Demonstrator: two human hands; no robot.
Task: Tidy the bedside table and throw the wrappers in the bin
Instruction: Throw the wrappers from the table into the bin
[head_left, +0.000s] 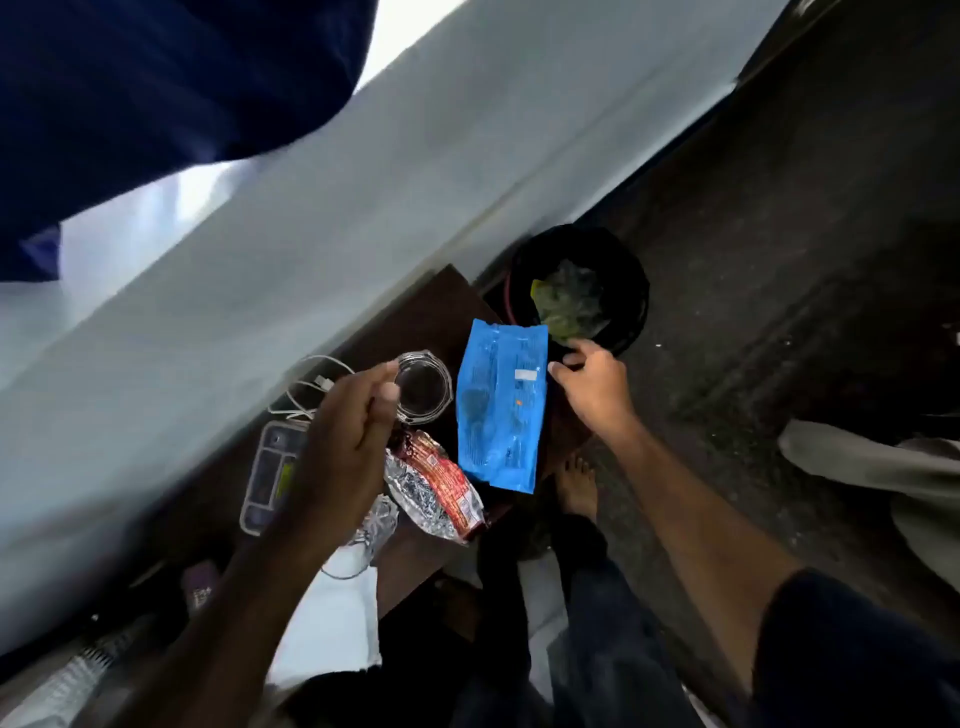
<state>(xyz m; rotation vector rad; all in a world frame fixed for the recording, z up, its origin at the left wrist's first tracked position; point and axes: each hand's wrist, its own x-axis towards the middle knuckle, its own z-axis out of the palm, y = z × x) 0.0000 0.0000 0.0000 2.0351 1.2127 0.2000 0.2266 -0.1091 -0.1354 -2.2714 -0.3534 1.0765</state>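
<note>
Blue, red-silver and black against a dark brown table

The flat wrapper (503, 410) is bright blue with one small white label and a small orange mark. The crumpled wrapper (436, 493) is dark red with orange print, and its inside is shiny silver. The bin (631, 291) is black with a thin red line at the rim, and holds a green-yellow wrapper (566, 301). The table (431, 312) is dark brown. The cable (311, 384) is white, the glass jar (423, 387) clear.

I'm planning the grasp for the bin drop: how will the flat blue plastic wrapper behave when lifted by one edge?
The flat blue plastic wrapper looks thin and empty, so probably very light and floppy, drooping from the right hand at its edge. Its glossy film may be slippery in a pinch. Being light, it could flutter instead of dropping straight into the black round bin.
</note>
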